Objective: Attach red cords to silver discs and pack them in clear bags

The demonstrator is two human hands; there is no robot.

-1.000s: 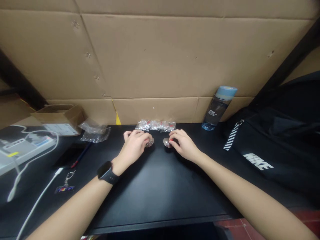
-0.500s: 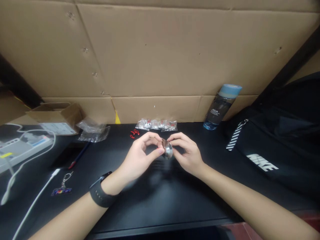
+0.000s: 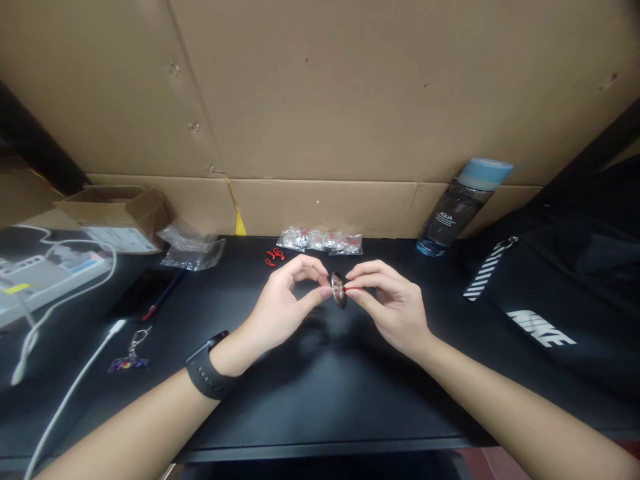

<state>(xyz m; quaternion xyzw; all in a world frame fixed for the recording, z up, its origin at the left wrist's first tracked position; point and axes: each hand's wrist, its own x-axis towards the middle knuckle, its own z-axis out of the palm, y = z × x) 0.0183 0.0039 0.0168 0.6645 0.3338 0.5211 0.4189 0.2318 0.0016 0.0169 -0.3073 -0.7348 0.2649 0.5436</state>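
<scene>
Finger cymbal [image 3: 338,291] is held nearly edge-on above the black tabletop [image 3: 310,413]. Right hand [image 3: 400,310] pinches its red cord [image 3: 353,288], largely hiding it. Left hand [image 3: 275,307] curls at the opposite face; whether thumb and forefinger grip it cannot be told. Glare obscures contents of the clear packets [image 3: 320,241].

- I wear a black watch [image 3: 203,363] on my left wrist [image 3: 234,353], close behind the hand [image 3: 277,307].
- Its broad strap [image 3: 211,382] is plain and dark, with a row of small holes.
- Its slim case [image 3: 215,343] shows nearly edge-on.
- Both my forearms [image 3: 140,423] are bare.
</scene>
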